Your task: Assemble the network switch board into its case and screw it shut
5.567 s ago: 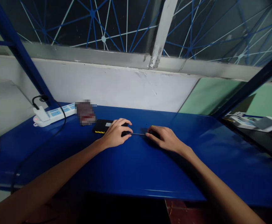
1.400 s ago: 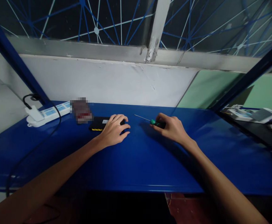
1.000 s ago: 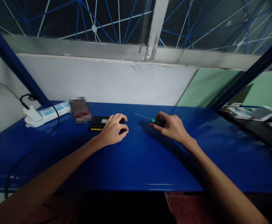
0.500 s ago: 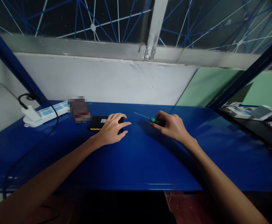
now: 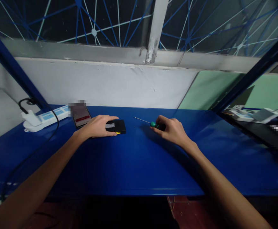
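Note:
A flat black box [image 5: 117, 126] with a white label and a yellow mark lies on the blue table [image 5: 134, 165]. My left hand [image 5: 97, 126] rests over its left part, fingers curled around it. My right hand [image 5: 171, 130] is closed on a small screwdriver [image 5: 153, 123] with a green and black handle. Its thin shaft points left and away, just above the table, a little to the right of the box.
A phone [image 5: 81, 115] lies left of the box, and beyond it a white power strip [image 5: 44, 118] with a black cable [image 5: 33, 149] running off the table's left side. A white wall rises behind. Papers and boxes [image 5: 253, 114] sit on a surface at far right.
My left hand has slid to the left along the black box, uncovering its right end. Earlier the screwdriver tip was at the box; my right hand has since drawn it away to the right.

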The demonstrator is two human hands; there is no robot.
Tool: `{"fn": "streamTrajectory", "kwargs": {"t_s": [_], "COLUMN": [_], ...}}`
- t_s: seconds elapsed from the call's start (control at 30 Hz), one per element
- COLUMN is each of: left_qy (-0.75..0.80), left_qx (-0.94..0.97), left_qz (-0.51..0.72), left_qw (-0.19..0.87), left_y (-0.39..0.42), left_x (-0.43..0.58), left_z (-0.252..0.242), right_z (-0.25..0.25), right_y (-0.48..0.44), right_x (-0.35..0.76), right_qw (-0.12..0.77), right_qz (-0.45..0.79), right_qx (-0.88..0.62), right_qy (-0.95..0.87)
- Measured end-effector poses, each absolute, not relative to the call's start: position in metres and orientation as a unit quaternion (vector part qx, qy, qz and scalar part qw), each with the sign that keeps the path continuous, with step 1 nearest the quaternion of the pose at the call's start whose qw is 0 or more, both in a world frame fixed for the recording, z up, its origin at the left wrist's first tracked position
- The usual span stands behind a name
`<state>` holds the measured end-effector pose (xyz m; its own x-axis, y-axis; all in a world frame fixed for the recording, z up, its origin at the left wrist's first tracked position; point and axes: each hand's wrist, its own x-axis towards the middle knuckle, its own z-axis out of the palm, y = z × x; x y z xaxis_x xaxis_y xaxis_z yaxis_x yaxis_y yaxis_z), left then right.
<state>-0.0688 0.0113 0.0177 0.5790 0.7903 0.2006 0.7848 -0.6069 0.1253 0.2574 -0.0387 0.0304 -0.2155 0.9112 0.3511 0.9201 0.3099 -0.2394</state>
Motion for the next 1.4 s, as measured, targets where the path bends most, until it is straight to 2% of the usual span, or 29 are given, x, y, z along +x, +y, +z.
{"fn": "streamTrajectory", "kwargs": {"t_s": [0.13,0.37,0.6,0.73,0.87,1.0,1.4], "left_qy": [0.532,0.506,0.52,0.47,0.441,0.422,0.413], "left_qx": [0.834,0.857,0.83,0.869,0.895,0.904,0.91], "left_qz": [0.094,0.067,0.126,0.092,-0.03,-0.073,-0.013], "left_qw": [-0.108,-0.069,-0.157,-0.125,-0.056,-0.018,0.03], "left_y": [0.0,0.009,0.002,0.01,0.011,-0.001,0.001], "left_x": [-0.06,-0.077,-0.061,-0.079,-0.088,-0.076,-0.08], "left_z": [0.023,0.023,0.012,0.016,0.024,0.033,0.039], "right_z": [0.031,0.031,0.029,0.029,0.028,0.028,0.029], "right_y": [-0.039,-0.039,-0.039,-0.039,-0.038,-0.038,-0.04], "right_x": [0.256,0.255,0.257,0.257,0.256,0.255,0.254], "right_qw": [0.212,0.2,0.199,0.204,0.193,0.19,0.208], "right_qz": [-0.009,-0.01,-0.005,-0.007,-0.007,-0.007,0.039], "right_qx": [-0.589,-0.591,-0.585,-0.586,-0.583,-0.583,-0.534], "right_qy": [-0.78,-0.781,-0.786,-0.784,-0.789,-0.79,-0.819]}}
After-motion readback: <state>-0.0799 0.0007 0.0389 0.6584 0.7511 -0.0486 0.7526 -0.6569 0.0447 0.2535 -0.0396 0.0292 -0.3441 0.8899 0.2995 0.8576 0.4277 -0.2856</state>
